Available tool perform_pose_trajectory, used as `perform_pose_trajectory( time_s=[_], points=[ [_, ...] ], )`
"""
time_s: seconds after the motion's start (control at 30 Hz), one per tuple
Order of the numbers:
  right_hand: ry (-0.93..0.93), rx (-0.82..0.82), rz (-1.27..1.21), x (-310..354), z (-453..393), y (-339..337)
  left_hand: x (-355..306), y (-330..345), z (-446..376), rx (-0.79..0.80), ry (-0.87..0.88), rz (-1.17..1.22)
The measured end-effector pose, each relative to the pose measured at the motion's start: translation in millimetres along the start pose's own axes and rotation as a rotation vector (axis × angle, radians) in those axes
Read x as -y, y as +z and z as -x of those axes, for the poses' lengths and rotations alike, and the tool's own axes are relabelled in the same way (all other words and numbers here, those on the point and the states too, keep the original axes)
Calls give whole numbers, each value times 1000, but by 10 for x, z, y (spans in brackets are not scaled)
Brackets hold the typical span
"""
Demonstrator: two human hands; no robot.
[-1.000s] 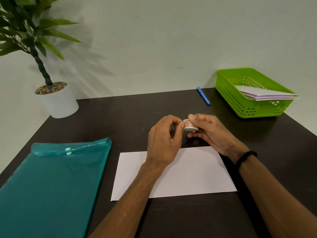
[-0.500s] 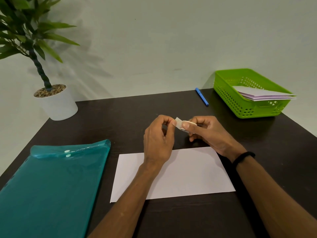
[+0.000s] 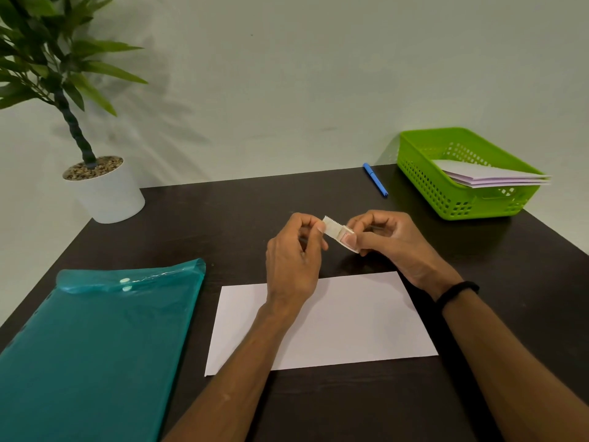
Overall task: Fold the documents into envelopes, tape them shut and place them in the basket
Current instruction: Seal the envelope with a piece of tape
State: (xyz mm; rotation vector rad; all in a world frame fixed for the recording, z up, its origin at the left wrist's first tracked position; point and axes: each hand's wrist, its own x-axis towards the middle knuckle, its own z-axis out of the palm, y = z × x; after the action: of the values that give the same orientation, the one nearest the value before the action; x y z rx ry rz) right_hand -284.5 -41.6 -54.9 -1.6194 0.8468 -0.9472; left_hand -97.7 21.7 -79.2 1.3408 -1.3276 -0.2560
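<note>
Left hand (image 3: pixel 294 253) pinches the serrated free end of a tape strip (image 3: pixel 332 227). Right hand (image 3: pixel 387 240) grips the small tape roll (image 3: pixel 349 240), fingers curled around it. Both are raised above the dark counter (image 3: pixel 223 224). White envelope (image 3: pixel 350 323) lies flat beneath the wrists. Green basket (image 3: pixel 446 193), far right, contains stacked envelopes (image 3: pixel 487 177). No legible writing or branding observed.

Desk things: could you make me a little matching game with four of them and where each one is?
Things:
1. pen
2. plant pot
3. folder
4. tape

Places:
A. between the two hands
B. far left corner of the desk
C. near left of the desk
D. just left of the green basket

Pairs: 1-D, 2-B, 3-C, 4-A
</note>
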Motion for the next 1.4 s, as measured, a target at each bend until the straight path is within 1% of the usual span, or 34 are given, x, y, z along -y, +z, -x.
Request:
perform_pose_trajectory(
  time_s=[0.07,0.13,0.23,0.3,0.4,0.47,0.53,0.57,0.6,0.67,0.7,0.73,0.8,0.9,1.0,1.13,1.23,1.4],
  points=[
    [2,-11,8,0,0,-15,-9,-12,-6,-18,-25,25],
    [0,-40,15,8,-1,-43,-6,-36,-20,-70,-73,60],
    [-7,-128,55,12,-1,-86,3,-63,-39,-127,-123,112],
    [5,-226,175,1,-15,-122,-3,-59,-44,-125,-131,145],
    [34,-352,471,-71,-39,-180,-24,-55,-49,-108,-134,177],
    [-2,-411,604,-110,-46,-171,-38,-59,-51,-104,-126,186],
    [-68,-457,656,-93,-42,-124,-71,-58,-40,-106,-113,183],
    [-80,-471,633,-47,-34,-93,-97,-56,-30,-108,-90,171],
    [-75,-465,548,9,-23,-63,-121,-54,-16,-110,-43,139],
    [-12,-352,233,120,-7,-10,-155,-45,17,-96,104,18],
    [24,-276,107,175,14,3,-160,-37,35,-80,178,-46],
    [53,-199,32,211,31,-1,-158,-29,51,-62,242,-98],
    [110,-80,-23,237,64,-33,-145,-13,73,-35,341,-159],
    [172,6,-48,245,98,-96,-118,-1,87,-18,433,-205],
    [186,9,-88,254,114,-149,-107,-3,86,9,469,-220],
    [187,-41,-45,252,113,-162,-88,3,82,42,475,-225],
    [193,-79,-38,232,106,-171,-64,6,78,62,450,-239],
    [193,-71,-49,239,104,-231,-44,7,70,117,386,-234]
  ],
)
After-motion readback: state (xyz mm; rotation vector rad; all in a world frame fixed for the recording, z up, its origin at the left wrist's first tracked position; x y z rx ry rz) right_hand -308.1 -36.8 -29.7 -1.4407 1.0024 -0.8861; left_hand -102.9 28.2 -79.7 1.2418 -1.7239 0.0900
